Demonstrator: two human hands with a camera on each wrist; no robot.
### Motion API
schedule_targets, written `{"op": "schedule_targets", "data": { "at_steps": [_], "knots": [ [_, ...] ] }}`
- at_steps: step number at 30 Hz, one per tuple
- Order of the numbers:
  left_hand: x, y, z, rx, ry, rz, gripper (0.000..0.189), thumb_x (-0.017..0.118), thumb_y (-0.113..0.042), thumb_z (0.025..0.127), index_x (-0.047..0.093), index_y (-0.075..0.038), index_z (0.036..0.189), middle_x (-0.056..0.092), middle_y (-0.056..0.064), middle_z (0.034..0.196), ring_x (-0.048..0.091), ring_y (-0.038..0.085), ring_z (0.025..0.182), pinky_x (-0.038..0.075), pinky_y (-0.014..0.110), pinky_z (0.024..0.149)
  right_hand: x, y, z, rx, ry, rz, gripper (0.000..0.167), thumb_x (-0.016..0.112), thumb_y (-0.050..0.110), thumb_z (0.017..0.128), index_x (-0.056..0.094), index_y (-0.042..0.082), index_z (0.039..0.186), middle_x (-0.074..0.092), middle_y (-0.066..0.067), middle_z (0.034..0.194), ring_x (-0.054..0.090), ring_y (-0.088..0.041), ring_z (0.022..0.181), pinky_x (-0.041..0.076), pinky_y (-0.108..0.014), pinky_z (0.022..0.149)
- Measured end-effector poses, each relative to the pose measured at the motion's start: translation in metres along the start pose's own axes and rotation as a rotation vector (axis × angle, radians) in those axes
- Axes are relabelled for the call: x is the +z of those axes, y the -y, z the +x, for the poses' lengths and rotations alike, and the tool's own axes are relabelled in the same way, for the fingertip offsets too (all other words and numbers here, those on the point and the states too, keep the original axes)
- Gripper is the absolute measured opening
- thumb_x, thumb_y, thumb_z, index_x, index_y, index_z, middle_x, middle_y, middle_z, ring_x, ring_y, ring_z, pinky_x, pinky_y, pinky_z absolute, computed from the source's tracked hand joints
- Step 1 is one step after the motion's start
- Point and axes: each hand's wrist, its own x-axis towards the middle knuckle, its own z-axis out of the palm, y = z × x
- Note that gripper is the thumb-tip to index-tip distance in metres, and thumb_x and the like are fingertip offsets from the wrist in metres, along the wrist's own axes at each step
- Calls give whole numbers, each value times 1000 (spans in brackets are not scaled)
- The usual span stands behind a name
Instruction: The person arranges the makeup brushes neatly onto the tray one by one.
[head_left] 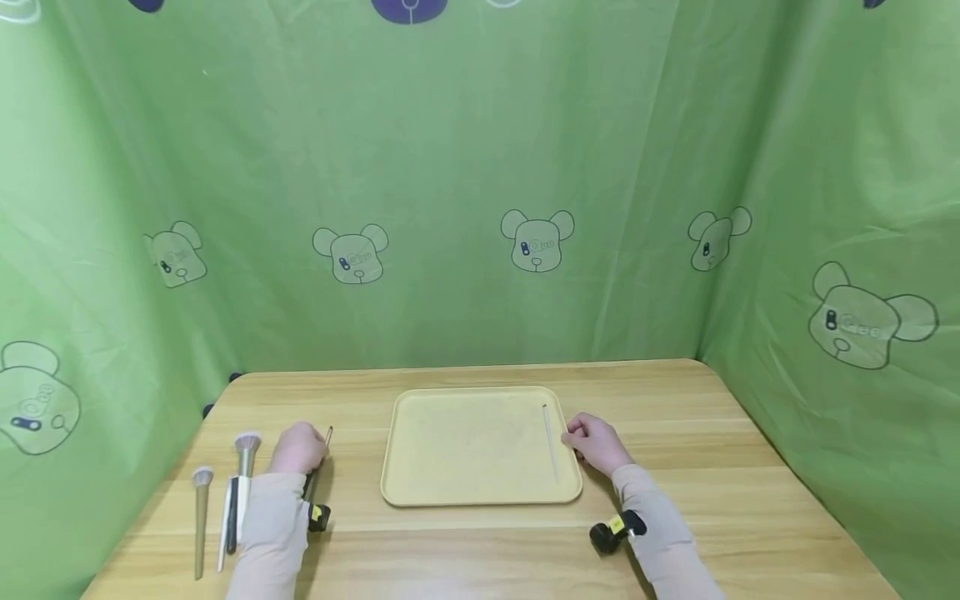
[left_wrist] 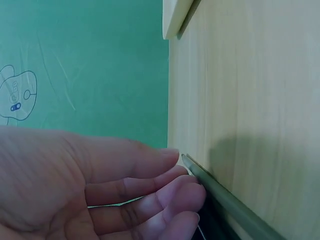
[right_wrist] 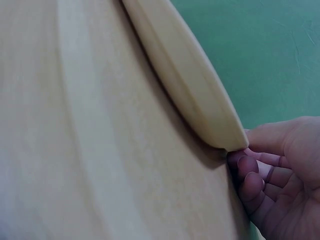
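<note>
We see the left hand [head_left: 298,447] at the left of the table [head_left: 450,562], its fingers loosely curled beside a slender stick [head_left: 328,435]. In the left wrist view, the thumb lies just beside the stick's far end and the fingertips sit close to its shaft; we cannot tell whether they touch or pinch it. The right hand [head_left: 597,443] pinches the right rim of the cream tray [head_left: 468,450], thumb above and fingers curled below.

The tray lies in the middle of the table. On it, along the right side, we find one thin rod [head_left: 551,443]. Left of the left hand, a tan-handled brush [head_left: 201,521] lies nearest the left edge, then a white handle [head_left: 224,527], a black handle [head_left: 232,517] and a larger brush head [head_left: 247,444], partly hidden by the sleeve [head_left: 270,517].

We judge the step in hand to be taking hold of the stick while the tray is steadied. The next move seems to call for a sure pinch on its shaft, with the right hand's hold kept steady.
</note>
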Motion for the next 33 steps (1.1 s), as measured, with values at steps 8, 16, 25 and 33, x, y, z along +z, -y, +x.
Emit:
{"op": "schedule_targets", "data": {
  "at_steps": [8,16,25,33],
  "knots": [
    [8,-5,-1,-19,-13,65,16,52,1,80,58,-2,65,61,11,67,53,21,59,43,28,52,1,0,0,-6,-4,10,11,64,7,88,60,-2,93,60,-5,72,53,-12,59,47,-24,53],
    [15,-10,-1,32,-54,177,15,51,1,83,63,1,74,67,15,74,58,25,63,49,36,56,0,1,0,-4,-5,7,12,64,8,88,60,-2,94,59,-4,71,52,-10,58,46,-23,55],
    [17,-10,-1,25,-34,186,15,52,-4,89,63,7,88,66,18,79,60,26,65,51,37,57,0,1,0,-1,-2,5,13,64,8,88,59,-2,94,59,-3,70,53,-12,59,47,-25,55],
    [18,-15,-3,2,-16,182,12,55,0,84,64,7,88,67,19,80,59,25,64,50,34,54,0,2,0,2,2,10,12,64,7,88,59,-2,95,60,-5,71,53,-12,59,47,-24,54]
  ]
}}
